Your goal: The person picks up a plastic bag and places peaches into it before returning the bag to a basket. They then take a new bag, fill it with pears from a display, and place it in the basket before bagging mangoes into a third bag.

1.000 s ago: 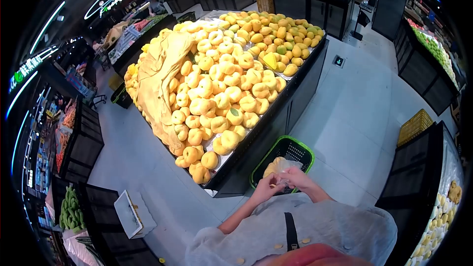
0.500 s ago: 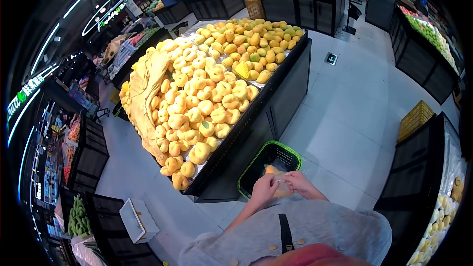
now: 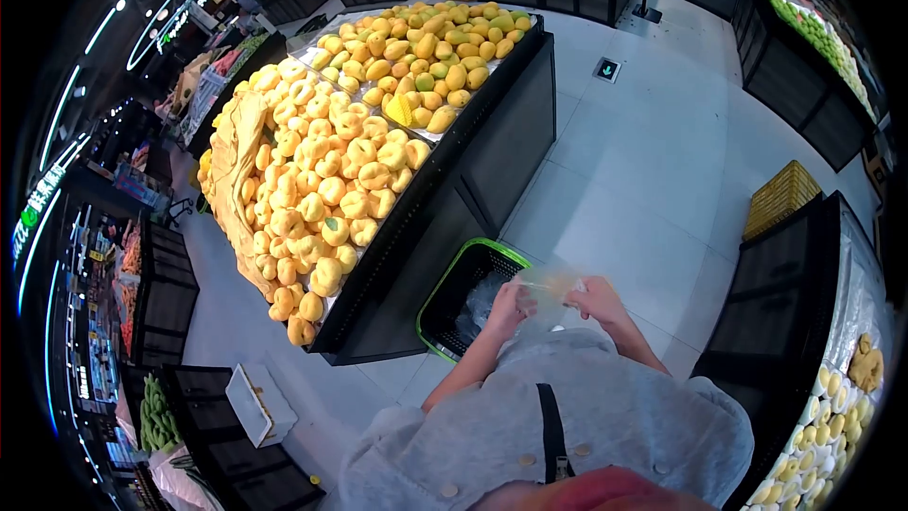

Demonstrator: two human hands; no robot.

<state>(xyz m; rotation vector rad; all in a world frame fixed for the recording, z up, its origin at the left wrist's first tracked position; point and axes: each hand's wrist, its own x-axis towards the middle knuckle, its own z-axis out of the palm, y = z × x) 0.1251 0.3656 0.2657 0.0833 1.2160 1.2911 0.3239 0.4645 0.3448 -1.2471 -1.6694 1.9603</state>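
A clear plastic bag is stretched between my two hands in front of my body. My left hand pinches its left side, and my right hand grips the other side with curled fingers. Something pale yellow-orange shows through the plastic, too blurred to make out. Just left of my hands, a black basket with a bright green rim is on the floor against the stand. More crumpled clear plastic lies inside it.
Flat yellow peaches and mangoes are heaped on a black display stand at my left. A yellow crate and another fruit stand are on the right. A white box is at lower left.
Both hands have risen and moved slightly apart, pulling the bag wider between them. The view has shifted, and the basket now shows clear plastic inside.
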